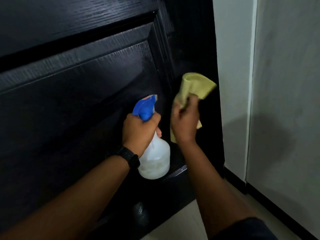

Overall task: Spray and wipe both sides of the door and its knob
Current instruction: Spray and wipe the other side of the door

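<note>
Head view: white wall (233, 66) beside door (78, 87)

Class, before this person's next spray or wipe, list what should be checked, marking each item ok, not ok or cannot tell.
1. The left hand grips the spray bottle: ok.
2. The nozzle faces the door: ok.
3. The right hand holds the cloth: ok.
4. The cloth sits beside the nozzle, out of the spray's way: ok.
5. Liquid left in the spray bottle: cannot tell.
6. Knob within sight: not ok, none plainly shows.
</note>
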`<state>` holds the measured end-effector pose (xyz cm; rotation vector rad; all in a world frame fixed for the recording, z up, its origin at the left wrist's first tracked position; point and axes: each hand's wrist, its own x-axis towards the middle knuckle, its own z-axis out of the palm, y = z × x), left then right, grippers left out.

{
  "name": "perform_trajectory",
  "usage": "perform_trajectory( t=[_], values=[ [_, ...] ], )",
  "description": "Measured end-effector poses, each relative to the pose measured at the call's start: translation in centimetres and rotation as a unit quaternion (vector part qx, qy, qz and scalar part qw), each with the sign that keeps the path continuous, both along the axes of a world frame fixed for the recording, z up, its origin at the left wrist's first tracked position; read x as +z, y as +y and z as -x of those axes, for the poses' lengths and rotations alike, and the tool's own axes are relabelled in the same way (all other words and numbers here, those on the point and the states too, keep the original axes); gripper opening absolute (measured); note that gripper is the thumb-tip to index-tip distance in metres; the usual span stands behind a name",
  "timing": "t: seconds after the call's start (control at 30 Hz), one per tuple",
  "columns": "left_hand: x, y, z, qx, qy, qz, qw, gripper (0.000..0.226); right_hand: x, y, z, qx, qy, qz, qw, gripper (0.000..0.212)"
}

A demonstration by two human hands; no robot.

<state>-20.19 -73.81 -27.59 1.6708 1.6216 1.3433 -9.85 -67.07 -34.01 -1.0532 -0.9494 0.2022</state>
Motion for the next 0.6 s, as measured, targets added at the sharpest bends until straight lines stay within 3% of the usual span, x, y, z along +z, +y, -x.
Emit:
perform_trajectory(
  t=[0.1, 0.23, 0.4, 0.6],
  values=[
    [0.4, -0.3, 0.6, 0.000, -0.008, -0.007, 1.000, 0.039, 1.8, 0.0, 1.2, 0.002, -0.064, -0.063, 0.996, 0.023],
    [0.7, -0.5, 1.2, 0.002, -0.026, -0.009, 1.000, 0.037, 0.7, 0.2, 0.6, -0.047, -0.109, -0.044, 0.992, 0.023],
    [0.4, -0.5, 1.4, -0.013, -0.036, -0.005, 0.999, 0.034, -7.6, -0.5, -0.2, -0.021, -0.193, 0.093, 0.977, 0.043],
    [0.2, -1.2, 1.6, -0.010, -0.042, -0.011, 0.999, 0.025, -16.4, -3.0, -0.2, 0.040, -0.189, 0.300, 0.934, 0.032]
  ],
)
